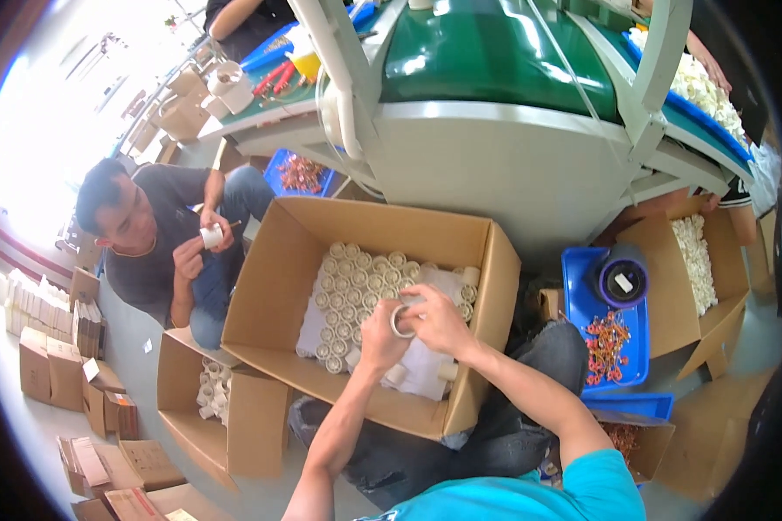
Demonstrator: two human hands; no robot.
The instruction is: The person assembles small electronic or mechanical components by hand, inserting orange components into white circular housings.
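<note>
Above a large open cardboard box [274, 319], my two hands meet around a short white hollow cylinder [396, 324]. My left hand [381, 339] is closed around its side. The fingers of my right hand [440, 325] are bent at its open end, and some of them seem to reach inside. Below them in the box, many similar white cylinders [342, 300] stand upright in close rows on a white sheet [419, 365]. A few lie on their sides near the box's front and right walls.
A person [161, 234] sits at the left, holding another white cylinder [211, 236]. A smaller carton [256, 425] with white parts stands at the lower left. On the right, a blue tray [639, 334] holds reddish metal parts [606, 347] and a dark round container [622, 276]. A green conveyor [495, 52] rises ahead.
</note>
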